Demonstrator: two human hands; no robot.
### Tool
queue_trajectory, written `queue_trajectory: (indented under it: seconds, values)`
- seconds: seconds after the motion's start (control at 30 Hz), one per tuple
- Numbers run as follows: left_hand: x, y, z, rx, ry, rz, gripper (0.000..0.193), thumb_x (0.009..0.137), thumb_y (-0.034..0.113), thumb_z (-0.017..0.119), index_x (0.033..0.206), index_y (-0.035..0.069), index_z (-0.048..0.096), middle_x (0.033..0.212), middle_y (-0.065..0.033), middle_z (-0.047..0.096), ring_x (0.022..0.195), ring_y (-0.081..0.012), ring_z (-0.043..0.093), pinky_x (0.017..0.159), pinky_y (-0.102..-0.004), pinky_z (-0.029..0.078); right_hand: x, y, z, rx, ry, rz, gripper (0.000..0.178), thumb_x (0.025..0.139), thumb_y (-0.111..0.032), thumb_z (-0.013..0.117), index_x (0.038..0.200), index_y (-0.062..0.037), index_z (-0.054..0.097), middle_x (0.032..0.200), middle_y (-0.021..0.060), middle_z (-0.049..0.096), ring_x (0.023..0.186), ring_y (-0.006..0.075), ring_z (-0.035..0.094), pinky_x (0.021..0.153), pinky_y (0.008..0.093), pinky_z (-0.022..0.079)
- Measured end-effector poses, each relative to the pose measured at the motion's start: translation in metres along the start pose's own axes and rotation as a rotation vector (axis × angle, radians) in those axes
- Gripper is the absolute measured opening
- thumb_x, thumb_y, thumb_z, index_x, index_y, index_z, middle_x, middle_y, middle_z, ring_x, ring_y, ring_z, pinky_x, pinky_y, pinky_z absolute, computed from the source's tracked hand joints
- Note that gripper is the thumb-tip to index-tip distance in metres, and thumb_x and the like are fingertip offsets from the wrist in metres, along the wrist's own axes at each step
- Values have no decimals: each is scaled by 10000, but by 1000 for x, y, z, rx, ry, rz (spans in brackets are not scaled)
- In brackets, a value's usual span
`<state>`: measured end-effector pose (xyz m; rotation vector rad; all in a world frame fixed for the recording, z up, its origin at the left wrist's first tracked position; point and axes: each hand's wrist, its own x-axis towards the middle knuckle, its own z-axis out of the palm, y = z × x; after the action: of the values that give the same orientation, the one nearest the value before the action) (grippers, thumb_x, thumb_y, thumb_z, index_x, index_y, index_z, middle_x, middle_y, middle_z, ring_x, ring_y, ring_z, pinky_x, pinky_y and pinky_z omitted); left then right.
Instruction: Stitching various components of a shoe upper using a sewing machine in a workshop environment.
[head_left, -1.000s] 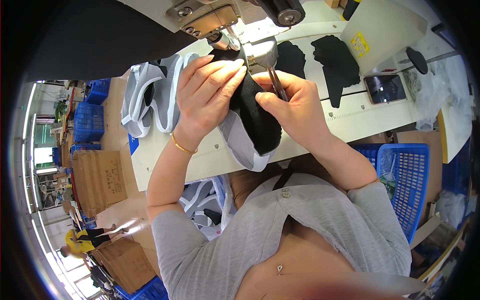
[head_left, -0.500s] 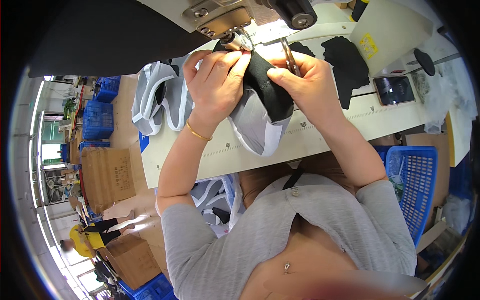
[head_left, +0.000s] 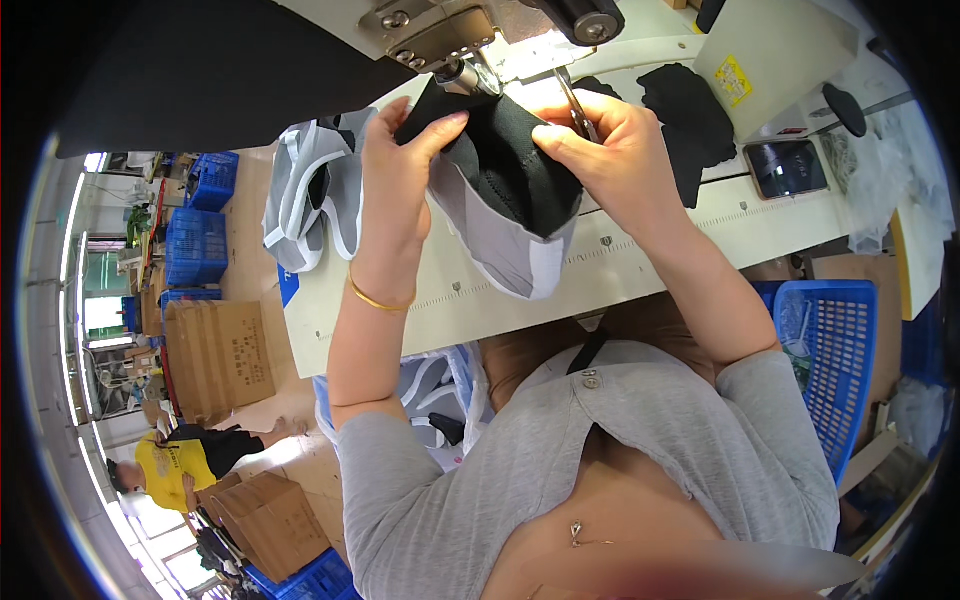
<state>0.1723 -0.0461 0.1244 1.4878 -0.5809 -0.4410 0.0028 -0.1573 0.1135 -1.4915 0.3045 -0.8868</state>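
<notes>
A grey and white fabric shoe upper (head_left: 495,240) with a black lining hangs between my hands, just in front of the sewing machine's presser wheel (head_left: 478,76). My left hand (head_left: 400,165) pinches the black edge on the left, thumb on top. On the right, my right hand (head_left: 615,150) grips the lining between thumb and fingers. A pair of metal scissors (head_left: 574,102) also sits in that hand, blades pointing away from me. The lining is spread apart, so its inside shows.
More grey and white uppers (head_left: 315,195) hang over the table's left edge. Black fabric pieces (head_left: 690,125) and a phone (head_left: 786,168) lie right. A bag of uppers (head_left: 440,400) is by my lap; a blue basket (head_left: 825,370) stands right. Someone in yellow (head_left: 170,470) is far left.
My left hand has shifted left and turned, drawing the black edge outward. The upper has opened wider and moved slightly away from the needle area. The person in yellow has moved.
</notes>
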Motion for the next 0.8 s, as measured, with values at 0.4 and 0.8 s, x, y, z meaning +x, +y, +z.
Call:
queue_trajectory:
  seconds: [0.4, 0.8]
  values:
    - [-14, 19, -15, 410, -45, 318, 408, 698, -20, 723, 1089, -71, 620, 948, -88, 689, 853, -119, 642, 806, -241, 509, -15, 1, 6, -403, 25, -255, 311, 729, -121, 735, 1019, -58, 642, 772, 75, 610, 644, 207, 614, 614, 327, 505]
    - [-97, 0, -19, 648, -303, 284, 114, 697, -27, 618, 791, 4, 674, 667, -51, 515, 605, -139, 509, 547, -273, 390, -82, 39, -35, -293, 77, 318, 344, 801, -13, 703, 1139, -36, 645, 1015, 37, 665, 683, 79, 593, 609, 240, 480]
